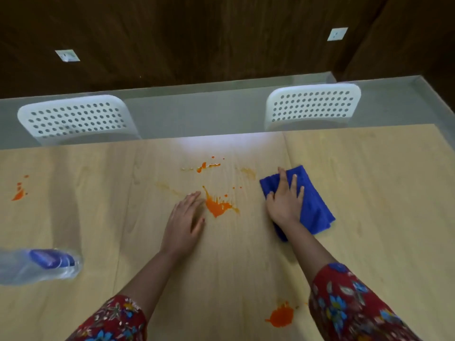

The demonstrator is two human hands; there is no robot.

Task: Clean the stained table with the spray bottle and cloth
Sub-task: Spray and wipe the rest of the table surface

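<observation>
The light wooden table [98,217] carries orange stains: a large splash [216,206] at the centre, streaks [205,166] farther back, a blot [282,316] near the front edge and marks [19,193] at the far left. My right hand [285,200] presses flat with straight fingers on a folded blue cloth [315,207], right of the central splash. My left hand [184,222] rests flat on the table just left of that splash, fingers straight. A clear spray bottle [39,265] with a blue head stands at the left edge, blurred.
Two white perforated chairs [76,119] [312,105] stand tucked in at the table's far side. Behind them is grey floor and a dark wooden wall with two white sockets [67,55].
</observation>
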